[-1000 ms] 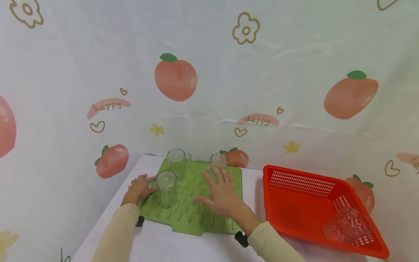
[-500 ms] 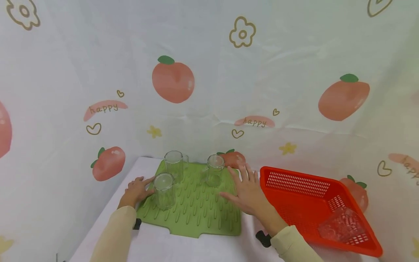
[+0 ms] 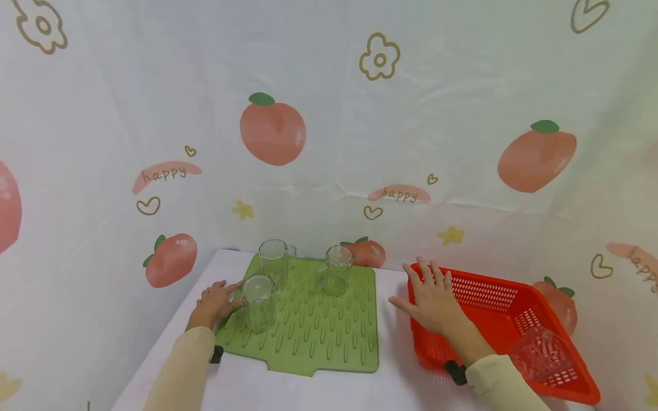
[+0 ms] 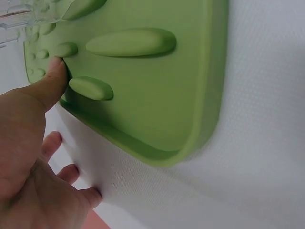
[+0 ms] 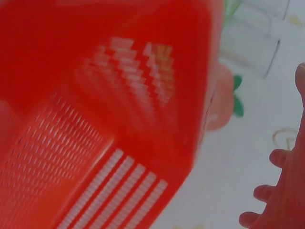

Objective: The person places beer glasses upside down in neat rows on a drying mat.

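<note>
My left hand (image 3: 212, 306) lies at the left edge of the green ribbed mat (image 3: 324, 331), fingers extended. In the left wrist view its thumb touches the mat (image 4: 152, 95) while the other fingertips are over the white cloth. Close beside that hand stands a clear glass mug (image 3: 259, 308). A second mug (image 3: 274, 260) stands behind it, and a third glass mug (image 3: 337, 279) is at the mat's back right. Fingers spread, my right hand (image 3: 436, 303) is over the left side of the red basket (image 3: 514, 281) and holds nothing.
Inside the basket, at its right end, lies a clear glass object (image 3: 542, 354); its shape is hard to make out. White cloth (image 3: 303, 394) covers the table. A printed curtain (image 3: 329, 142) rises directly behind the mat and basket.
My right hand has moved right, from above the mat near the back-right mug to over the basket's left side, leaving that mug in full view. The left hand stays at the mat's edge.
</note>
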The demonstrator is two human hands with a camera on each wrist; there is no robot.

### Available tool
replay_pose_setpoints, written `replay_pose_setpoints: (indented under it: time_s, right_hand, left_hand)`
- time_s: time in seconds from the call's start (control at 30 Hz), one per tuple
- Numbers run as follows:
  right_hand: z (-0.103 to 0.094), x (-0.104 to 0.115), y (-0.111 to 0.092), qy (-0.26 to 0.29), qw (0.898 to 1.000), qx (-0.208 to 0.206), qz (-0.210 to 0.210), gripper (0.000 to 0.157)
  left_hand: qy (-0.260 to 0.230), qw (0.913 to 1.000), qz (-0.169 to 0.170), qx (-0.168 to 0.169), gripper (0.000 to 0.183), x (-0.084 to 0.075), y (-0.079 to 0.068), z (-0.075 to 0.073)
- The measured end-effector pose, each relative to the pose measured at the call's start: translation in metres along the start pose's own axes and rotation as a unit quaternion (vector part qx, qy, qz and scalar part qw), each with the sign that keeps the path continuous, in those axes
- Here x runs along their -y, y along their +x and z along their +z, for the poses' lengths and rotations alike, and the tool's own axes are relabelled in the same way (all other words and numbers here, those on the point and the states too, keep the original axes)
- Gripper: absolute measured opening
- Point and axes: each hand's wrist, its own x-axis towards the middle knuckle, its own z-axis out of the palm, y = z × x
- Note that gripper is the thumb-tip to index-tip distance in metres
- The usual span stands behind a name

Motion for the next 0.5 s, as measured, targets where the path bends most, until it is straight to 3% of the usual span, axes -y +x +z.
replay_pose_setpoints:
  time_s: [0.5]
  right_hand:
    - [-0.025,-0.081,-0.034,-0.047,0.998,0.029,0.04,0.097]
  left_hand:
    - [-0.002,1.0,0.002,0.002,0.064,-0.003,0.0,0.001]
